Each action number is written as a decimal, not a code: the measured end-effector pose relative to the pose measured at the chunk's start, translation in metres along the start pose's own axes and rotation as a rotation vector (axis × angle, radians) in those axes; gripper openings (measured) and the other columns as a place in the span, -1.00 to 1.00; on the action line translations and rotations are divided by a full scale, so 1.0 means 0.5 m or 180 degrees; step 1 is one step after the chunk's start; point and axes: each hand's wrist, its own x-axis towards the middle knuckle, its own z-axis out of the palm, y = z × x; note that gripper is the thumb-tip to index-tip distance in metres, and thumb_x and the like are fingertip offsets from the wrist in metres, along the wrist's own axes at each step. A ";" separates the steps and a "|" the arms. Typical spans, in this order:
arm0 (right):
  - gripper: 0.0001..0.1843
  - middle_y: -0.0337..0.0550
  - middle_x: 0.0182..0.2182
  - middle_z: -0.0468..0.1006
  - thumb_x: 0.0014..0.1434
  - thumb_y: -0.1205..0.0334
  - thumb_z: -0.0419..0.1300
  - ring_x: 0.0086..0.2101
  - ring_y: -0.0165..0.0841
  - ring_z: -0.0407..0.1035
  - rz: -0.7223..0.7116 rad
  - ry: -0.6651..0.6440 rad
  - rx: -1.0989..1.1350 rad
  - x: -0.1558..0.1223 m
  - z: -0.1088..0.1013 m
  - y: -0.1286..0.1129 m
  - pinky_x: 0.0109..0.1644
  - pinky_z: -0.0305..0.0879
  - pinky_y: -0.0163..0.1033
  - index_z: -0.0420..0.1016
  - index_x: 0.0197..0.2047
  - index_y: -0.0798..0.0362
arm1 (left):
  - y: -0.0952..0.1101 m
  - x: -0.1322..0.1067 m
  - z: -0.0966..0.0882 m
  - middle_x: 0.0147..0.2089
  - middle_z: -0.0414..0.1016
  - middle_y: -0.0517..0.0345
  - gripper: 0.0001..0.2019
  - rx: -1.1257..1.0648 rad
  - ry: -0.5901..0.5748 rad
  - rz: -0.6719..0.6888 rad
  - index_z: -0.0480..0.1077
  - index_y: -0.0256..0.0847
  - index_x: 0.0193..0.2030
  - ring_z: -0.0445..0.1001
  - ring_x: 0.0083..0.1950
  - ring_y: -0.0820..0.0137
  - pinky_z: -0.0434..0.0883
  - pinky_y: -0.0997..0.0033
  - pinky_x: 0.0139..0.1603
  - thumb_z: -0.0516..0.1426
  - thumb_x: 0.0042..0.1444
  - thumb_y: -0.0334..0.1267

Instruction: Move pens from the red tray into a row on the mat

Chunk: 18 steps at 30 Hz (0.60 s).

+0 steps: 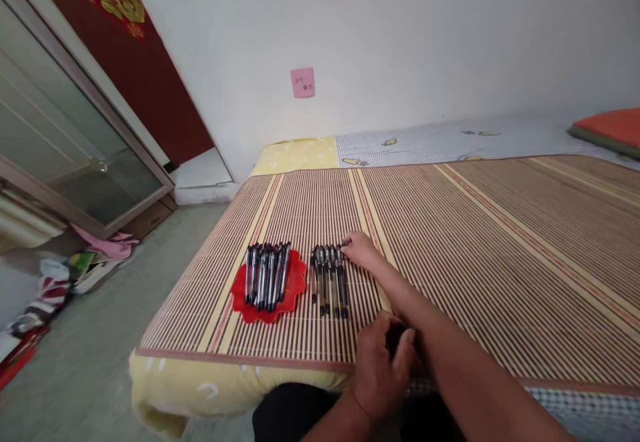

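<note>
My right hand (361, 250) reaches over the mat and is closed in a pinch at the capped top of the rightmost pen in a row of pens (330, 282). These pens have black caps and clear barrels, and they lie side by side, roughly parallel. To their left, a denser pile of similar pens (270, 275) rests on a red scalloped plate (297, 295). My left hand (377, 362) is near the bed's front edge, below my right forearm. Its fingers curl loosely with the thumb apart; the dark gap inside shows no clear object.
A striped bamboo mat (450, 242) covers the bed, over a yellow sheet (210, 389). A pink note (303, 83) is stuck on the white wall. An orange cushion (610, 129) lies at the far right. Clothes (40, 302) and a glass-panelled cabinet (75, 109) are at the left.
</note>
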 end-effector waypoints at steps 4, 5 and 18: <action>-0.91 -0.14 -0.45 0.53 0.07 0.47 0.24 -0.46 -0.39 0.39 -0.0022 -0.0095 -0.0232 -0.010 -0.007 -0.011 -0.44 0.17 -0.34 0.51 -0.43 0.12 | 0.005 0.002 -0.003 -0.40 0.41 0.21 -0.89 0.0071 0.0050 0.0077 0.36 -0.21 -0.29 0.36 -0.37 0.45 0.24 0.47 -0.32 0.08 0.28 -0.31; -0.91 -0.13 -0.44 0.53 0.08 0.47 0.24 -0.45 -0.38 0.39 -0.0027 -0.0100 -0.0272 -0.011 -0.008 -0.013 -0.43 0.17 -0.34 0.51 -0.42 0.12 | 0.005 0.002 -0.003 -0.40 0.41 0.21 -0.89 0.0077 0.0052 0.0094 0.36 -0.21 -0.29 0.37 -0.37 0.45 0.24 0.47 -0.31 0.07 0.29 -0.31; -0.94 -0.11 -0.38 0.58 0.08 0.42 0.26 -0.38 -0.35 0.45 -0.0080 -0.0077 -0.0368 -0.010 -0.007 -0.009 -0.35 0.20 -0.32 0.56 -0.34 0.14 | -0.002 -0.002 0.002 -0.39 0.40 0.21 -0.89 0.0090 0.0011 0.0118 0.35 -0.21 -0.28 0.37 -0.36 0.44 0.23 0.46 -0.31 0.07 0.29 -0.31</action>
